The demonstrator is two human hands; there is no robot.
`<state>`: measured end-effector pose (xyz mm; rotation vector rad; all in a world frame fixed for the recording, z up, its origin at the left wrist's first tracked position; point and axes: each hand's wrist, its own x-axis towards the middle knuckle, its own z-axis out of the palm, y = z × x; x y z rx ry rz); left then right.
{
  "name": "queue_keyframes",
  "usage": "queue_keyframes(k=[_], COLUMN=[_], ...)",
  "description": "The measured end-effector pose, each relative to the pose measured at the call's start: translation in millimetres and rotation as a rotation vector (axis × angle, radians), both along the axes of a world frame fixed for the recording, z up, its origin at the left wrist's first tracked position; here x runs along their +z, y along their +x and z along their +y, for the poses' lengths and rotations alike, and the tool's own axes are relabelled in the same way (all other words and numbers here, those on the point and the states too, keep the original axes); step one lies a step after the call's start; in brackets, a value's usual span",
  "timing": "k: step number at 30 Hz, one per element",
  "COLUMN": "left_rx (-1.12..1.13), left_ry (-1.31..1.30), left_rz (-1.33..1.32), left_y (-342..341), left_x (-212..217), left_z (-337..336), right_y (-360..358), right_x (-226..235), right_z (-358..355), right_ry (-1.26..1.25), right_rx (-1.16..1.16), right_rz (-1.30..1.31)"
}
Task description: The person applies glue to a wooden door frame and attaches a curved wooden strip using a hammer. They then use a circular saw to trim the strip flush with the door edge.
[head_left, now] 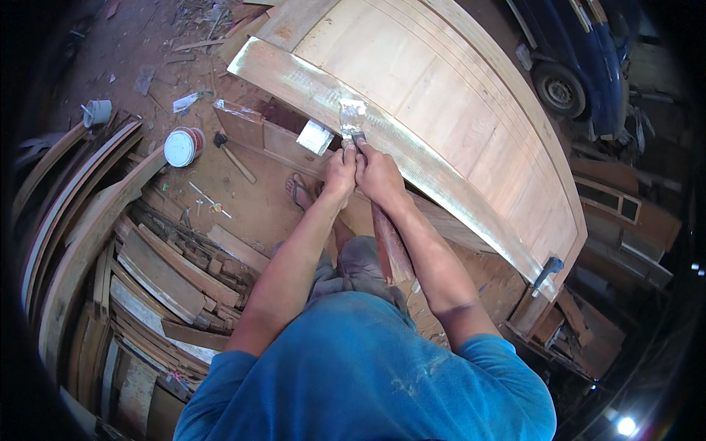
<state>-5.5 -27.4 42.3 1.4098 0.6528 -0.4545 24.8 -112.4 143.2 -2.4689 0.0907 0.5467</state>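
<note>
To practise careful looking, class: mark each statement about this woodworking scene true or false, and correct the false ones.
1. Both hands, left hand and right hand, grip one putty knife. True.
2. The knife's blade rests on the pale coated edge of the wooden door panel. True.
3. The round white-lidded tin sits on the panel. False: it stands on the dirt floor, to the person's left.
4. The hammer is in the left hand. False: it lies on the floor beside the tin.
5. The person wears a blue shirt. True.
</note>
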Motion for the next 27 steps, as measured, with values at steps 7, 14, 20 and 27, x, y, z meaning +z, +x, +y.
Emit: queue_keyframes(k=[7, 14, 20, 27], left_rx=[0.005, -0.005, 0.008, -0.016], left_ry=[-0.270, -0.218, -0.211, -0.213], left_rz=[0.239, 0.279, 0.195, 0.211], left_y=[6, 1, -3, 15], left_x=[20, 25, 6, 14], left_z=[12, 7, 2, 13], right_y=[2, 22, 36, 27], right_x=[-12, -8, -14, -19], right_z=[-5, -1, 6, 1], right_ry=[-0.021, 0.031, -0.038, -0.041], right_rx=[0.082, 0.058, 0.062, 0.087], right_rz=[-0.136, -0.030, -0.005, -0.052])
